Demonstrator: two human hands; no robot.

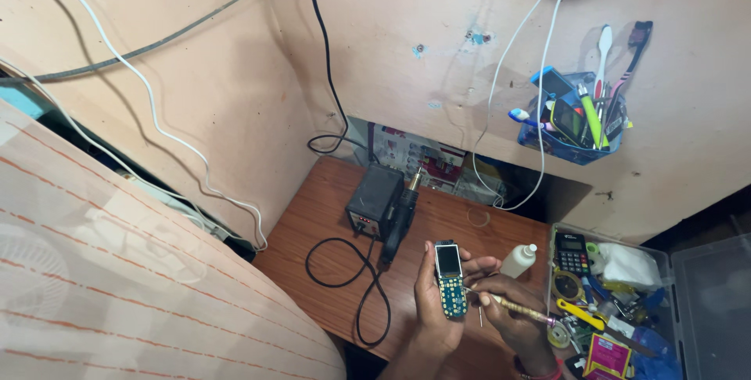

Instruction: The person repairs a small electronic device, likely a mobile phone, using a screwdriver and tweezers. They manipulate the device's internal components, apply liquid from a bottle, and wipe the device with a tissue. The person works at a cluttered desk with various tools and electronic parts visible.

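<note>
A: Nearest the lens, lower left of frame: pale cloth with thin orange stripes (133, 270), filling that corner.

B: And the hands?

A: Low centre. Left hand (432, 302) closed round a small stripped phone (449, 279), held upright; screen at top, green keypad board with yellow contacts below. Right hand (512, 310) just right of it, fingers pinched shut on a thin pen-like tool (520, 311), tip at the phone's lower edge. Red band at the right wrist.

B: Around them?

A: Wooden surface (328, 216) underneath. Small white bottle (518, 260) just right of the hands. Clear tray (618, 294) at lower right: calculator, tape rolls, white cloth, yellow-handled tool, bits.

B: Further out?

A: Black hot-air station (375, 200) above the hands, handpiece resting alongside, black cord looped on the surface. Blue wall holder (575, 126) upper right, holding toothbrushes and pens. White cables down the peach wall (235, 75).
</note>
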